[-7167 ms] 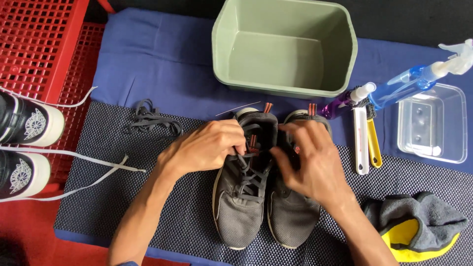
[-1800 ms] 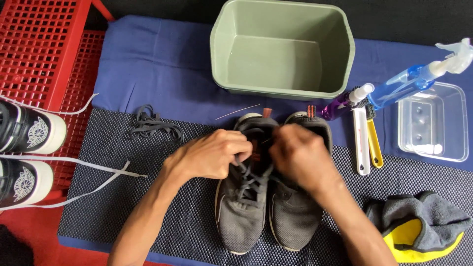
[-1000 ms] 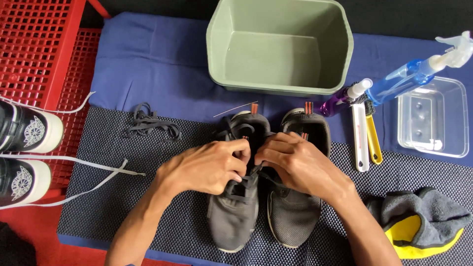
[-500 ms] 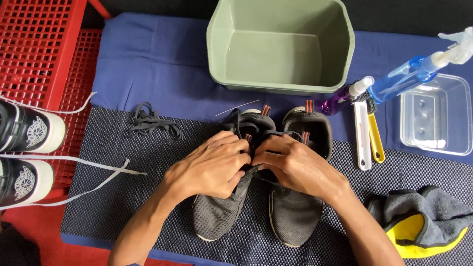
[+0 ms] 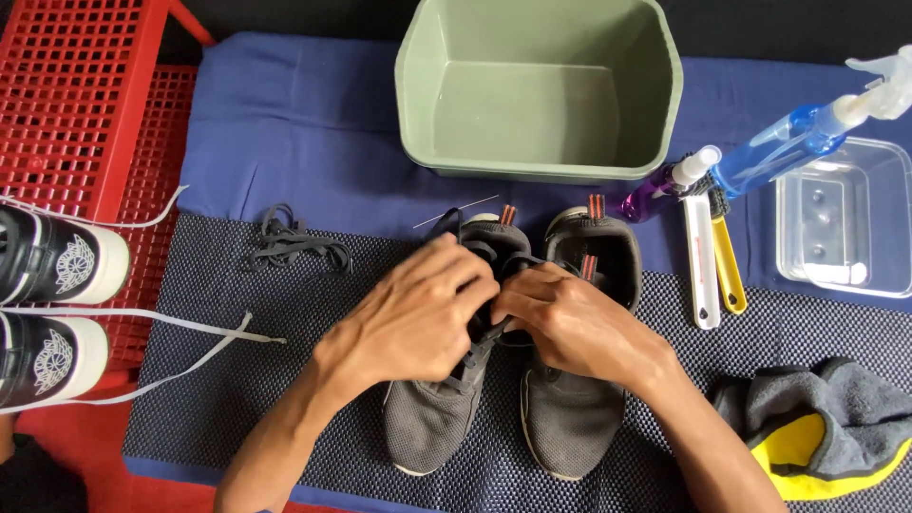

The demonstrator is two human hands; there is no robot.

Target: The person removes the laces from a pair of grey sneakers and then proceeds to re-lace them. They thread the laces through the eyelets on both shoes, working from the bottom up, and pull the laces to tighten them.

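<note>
Your left hand and right hand cover the left shoe's lacing; both pinch its black lace, fingertips hidden. The shoe lies on the dotted mat over a blue cloth, toe toward you, tilted slightly left, beside its mate.

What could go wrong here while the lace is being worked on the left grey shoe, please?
1. The left hand and right hand both pull on the black lace of the left grey shoe; a hard tug might drag the unpinned shoe across the mesh mat.
2. The loose black lace lies apart on the mat and could be brushed away by a forearm.
3. The purple bottle and blue spray bottle lie close behind and could be knocked.
</note>
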